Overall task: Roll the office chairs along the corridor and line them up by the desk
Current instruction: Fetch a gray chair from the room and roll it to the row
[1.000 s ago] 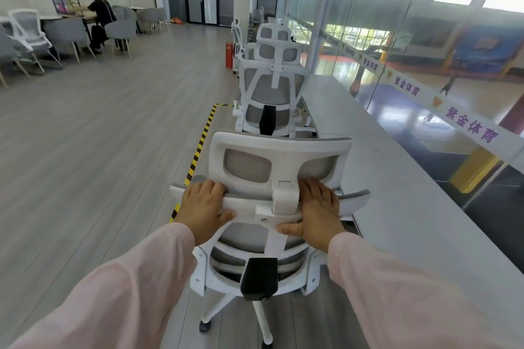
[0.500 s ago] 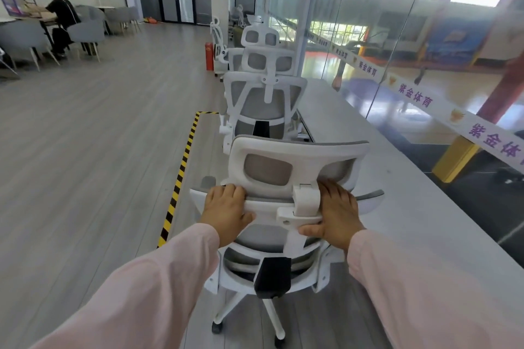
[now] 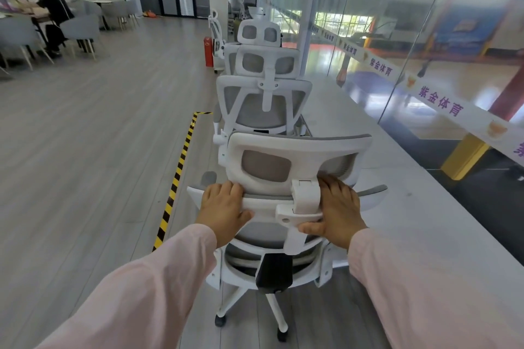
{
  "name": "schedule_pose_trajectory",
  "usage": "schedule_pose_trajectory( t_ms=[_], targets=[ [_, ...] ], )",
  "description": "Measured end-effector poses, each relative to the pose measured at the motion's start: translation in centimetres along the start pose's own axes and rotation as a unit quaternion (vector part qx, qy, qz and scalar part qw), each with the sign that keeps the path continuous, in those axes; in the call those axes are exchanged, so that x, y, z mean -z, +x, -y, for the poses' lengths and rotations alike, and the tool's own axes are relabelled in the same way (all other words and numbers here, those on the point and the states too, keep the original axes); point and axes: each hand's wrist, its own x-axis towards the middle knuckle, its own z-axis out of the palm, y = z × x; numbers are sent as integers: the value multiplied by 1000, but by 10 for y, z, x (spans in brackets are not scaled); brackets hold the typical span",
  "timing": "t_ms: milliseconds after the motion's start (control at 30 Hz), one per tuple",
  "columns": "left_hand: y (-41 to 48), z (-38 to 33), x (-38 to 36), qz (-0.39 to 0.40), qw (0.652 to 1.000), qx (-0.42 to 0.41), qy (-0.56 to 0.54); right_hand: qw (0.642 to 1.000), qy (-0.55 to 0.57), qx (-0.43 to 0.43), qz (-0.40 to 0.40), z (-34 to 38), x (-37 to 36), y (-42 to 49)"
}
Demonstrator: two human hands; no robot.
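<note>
A white office chair (image 3: 295, 156) with grey mesh stands right in front of me, its back toward me. My left hand (image 3: 222, 211) grips the top bar of the backrest left of the headrest post. On the right side of that post my right hand (image 3: 337, 212) grips the same bar. Directly ahead a second white chair (image 3: 265, 102) stands almost touching the first, with more chairs (image 3: 258, 34) lined up behind it. All stand along the left edge of a long white desk (image 3: 397, 207).
A glass wall (image 3: 425, 51) with a printed banner runs along the desk's far side. Yellow-black floor tape (image 3: 177, 176) marks the corridor on the left. A red fire extinguisher (image 3: 208, 51) stands beyond the chairs. A seated person (image 3: 52, 14) and grey chairs (image 3: 82, 31) are far left.
The chair under my hands has rolled forward along the desk and closed the gap to the chair ahead. Both hands keep the same hold.
</note>
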Motion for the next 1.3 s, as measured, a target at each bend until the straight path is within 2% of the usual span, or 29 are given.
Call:
schedule_pose_trajectory(
  t_ms=[467, 967, 1100, 1200, 1300],
  targets=[
    [101, 2, -19, 9, 999, 43, 17, 999, 26, 40, -3, -46, -10, 107],
    [132, 6, -24, 1, 998, 47, 29, 998, 32, 47, -2, -51, -6, 133],
    [128, 2, -28, -44, 996, 67, 29, 997, 69, 25, 8, -48, -3, 125],
    [117, -7, -31, -93, 991, 98, 11, 995, 99, 25, -21, -40, 2, 110],
    [105, -12, -25, -107, 988, 109, -13, 989, 55, 85, -103, -27, 4, 101]
  ],
)
